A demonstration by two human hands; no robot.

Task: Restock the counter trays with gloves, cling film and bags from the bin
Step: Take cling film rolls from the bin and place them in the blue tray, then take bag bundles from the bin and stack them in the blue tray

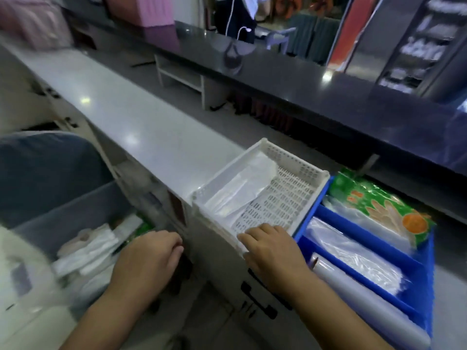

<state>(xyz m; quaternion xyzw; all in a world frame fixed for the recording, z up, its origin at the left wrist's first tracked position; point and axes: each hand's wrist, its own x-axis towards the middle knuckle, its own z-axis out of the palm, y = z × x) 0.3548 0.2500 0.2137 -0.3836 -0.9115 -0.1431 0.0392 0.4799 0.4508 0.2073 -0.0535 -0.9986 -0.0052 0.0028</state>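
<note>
Right now both hands are empty. The right hand (271, 245) lies flat, fingers spread, on the near rim of the white lattice tray (298, 173), gripping nothing; likely steadying or squaring it so it sits flush against the blue tray (414, 271) beside it. The left hand (149, 256) hangs loosely curled, holding nothing, over the gap between the cabinet front and the grey bin (75, 208), probably heading in for the next item.

The white tray sits at the counter (126, 122) edge, touching the blue tray. It holds one flat stack of white plastic bags (240, 188) along its left side; the right half is bare mesh, so more bags seem meant to go there. The blue tray is divided into compartments: a green-and-orange glove packet (379, 205) in the far one, clear bags (353, 258) in the middle, and a cling film roll (366, 306) lying lengthwise in the near one. Sorted by type, one slot each, easy to grab.

The bin stands low at the left, beside the cabinet, and still has folded white bags (86, 251) in it, plus a bit of green that may be another glove packet; too blurred to tell.

Judgement: blue tray looks stocked, white tray half done, bags next.
</note>
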